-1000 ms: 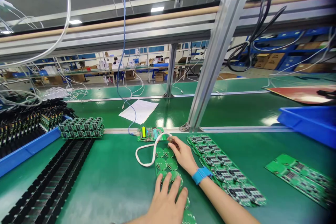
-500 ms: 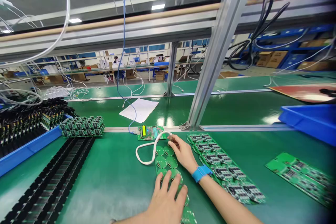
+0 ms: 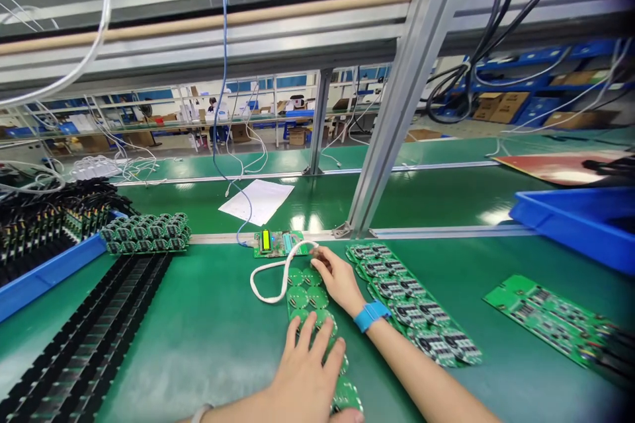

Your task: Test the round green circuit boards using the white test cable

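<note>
My left hand (image 3: pixel 310 363) lies spread and flat on a green panel of round circuit boards (image 3: pixel 297 297), covering its middle. At the panel's far end my right hand (image 3: pixel 340 277), with a blue wristband (image 3: pixel 372 315), is closed around the end of a white sleeved cable (image 3: pixel 255 281). Its tip is hidden by the fingers. The cable loops leftward beside the panel. Just behind stands a small green test board (image 3: pixel 280 244) with a lit yellow display (image 3: pixel 266 240); a blue cable (image 3: pixel 218 162) runs into its left side.
Stacked board panels (image 3: pixel 417 304) lie to the right, with another green board (image 3: pixel 540 314) beyond. A blue bin (image 3: pixel 575 221) stands at far right. At left are black racks (image 3: pixel 99 330), a board stack (image 3: pixel 146 232) and a blue tray (image 3: pixel 54 264). A metal post (image 3: pixel 391 106) rises behind.
The whole view has shifted slightly, so things sit a little further left and higher. Both hands keep the same places on the panel and cable.
</note>
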The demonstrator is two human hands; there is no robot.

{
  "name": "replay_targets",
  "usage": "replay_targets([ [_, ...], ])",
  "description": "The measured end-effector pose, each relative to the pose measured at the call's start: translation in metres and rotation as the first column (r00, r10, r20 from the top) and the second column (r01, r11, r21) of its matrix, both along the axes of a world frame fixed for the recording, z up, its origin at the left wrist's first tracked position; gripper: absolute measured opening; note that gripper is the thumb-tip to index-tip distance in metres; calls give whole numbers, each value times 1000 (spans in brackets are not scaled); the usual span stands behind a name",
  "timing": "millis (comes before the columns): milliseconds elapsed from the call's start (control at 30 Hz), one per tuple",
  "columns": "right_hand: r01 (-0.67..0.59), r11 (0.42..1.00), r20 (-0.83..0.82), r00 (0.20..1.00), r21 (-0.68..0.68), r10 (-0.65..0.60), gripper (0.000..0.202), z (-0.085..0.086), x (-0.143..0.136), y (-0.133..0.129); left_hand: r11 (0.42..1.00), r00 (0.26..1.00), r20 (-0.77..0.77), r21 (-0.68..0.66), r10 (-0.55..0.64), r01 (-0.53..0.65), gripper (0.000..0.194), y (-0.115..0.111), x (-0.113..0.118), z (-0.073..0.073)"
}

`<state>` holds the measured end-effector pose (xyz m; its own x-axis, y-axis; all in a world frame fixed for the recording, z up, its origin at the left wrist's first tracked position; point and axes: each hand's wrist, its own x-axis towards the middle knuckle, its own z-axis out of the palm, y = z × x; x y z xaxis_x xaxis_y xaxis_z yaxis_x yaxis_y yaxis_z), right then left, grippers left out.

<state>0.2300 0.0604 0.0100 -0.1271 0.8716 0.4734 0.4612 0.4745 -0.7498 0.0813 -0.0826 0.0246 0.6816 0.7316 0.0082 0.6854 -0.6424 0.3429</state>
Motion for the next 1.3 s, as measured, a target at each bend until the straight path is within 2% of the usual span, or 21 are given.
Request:
replay_targets([
  [200,1,999,-5,1000,-32,-1,21,-4,1,1,1000,1000,-28,-2,7,-7,75,-3,2,6],
  [467,-4,1000,-9,1000,-15,4,21,1,1,-1,999,998,-54,37,-23,25,79,1,0,1],
  [800,-7,999,-23,1000,-37,7,21,1,1,-2,1000,999,-46,23,-5,6,77,-2,1,5],
  [1133,31,998,-106,994,-55,-37,20,12,5,-14,1000,998,-58,29,13,-12,75,-5,1,9],
  [1300,-88,982,-217,975,-165,50,22,12,14,-28,1000,999,-43,9,15,-15,74,-7,1,11],
])
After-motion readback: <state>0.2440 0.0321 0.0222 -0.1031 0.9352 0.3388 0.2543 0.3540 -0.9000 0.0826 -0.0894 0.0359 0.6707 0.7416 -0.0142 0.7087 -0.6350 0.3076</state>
